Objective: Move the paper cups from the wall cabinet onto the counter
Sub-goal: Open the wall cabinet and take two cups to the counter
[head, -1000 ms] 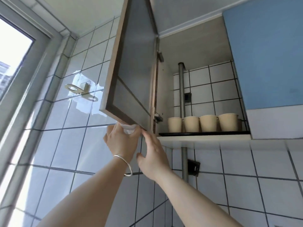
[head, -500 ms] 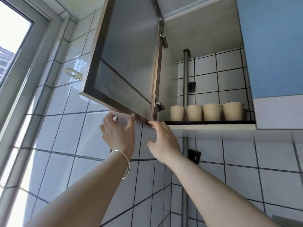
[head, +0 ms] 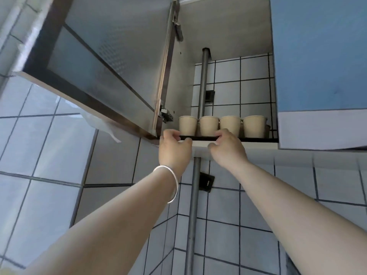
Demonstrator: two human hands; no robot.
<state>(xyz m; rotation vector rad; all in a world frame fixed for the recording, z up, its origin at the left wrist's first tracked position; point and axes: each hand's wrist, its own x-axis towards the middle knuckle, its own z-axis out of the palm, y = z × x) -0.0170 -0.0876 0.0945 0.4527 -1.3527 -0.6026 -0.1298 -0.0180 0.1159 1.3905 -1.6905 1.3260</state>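
Several beige paper cups (head: 209, 126) stand in a row on a thin black tray (head: 258, 139) on the bottom shelf of the open wall cabinet. Both my hands are raised to the tray's front edge. My left hand (head: 173, 149), with a silver bangle on the wrist, pinches the edge below the leftmost cup, fingers on top and thumb beneath. My right hand (head: 228, 149) pinches the edge the same way below the third cup. Neither hand touches a cup. The counter is out of view.
The frosted-glass cabinet door (head: 111, 56) hangs open to the upper left, with a scrap of clear plastic (head: 99, 122) trailing from its lower edge. A closed blue door (head: 317, 56) borders the opening on the right. A grey pipe (head: 193, 205) runs up the tiled wall into the cabinet.
Both hands have left the underside of the open door and moved right and up to the tray's front edge. The view has tilted further up toward the cabinet.
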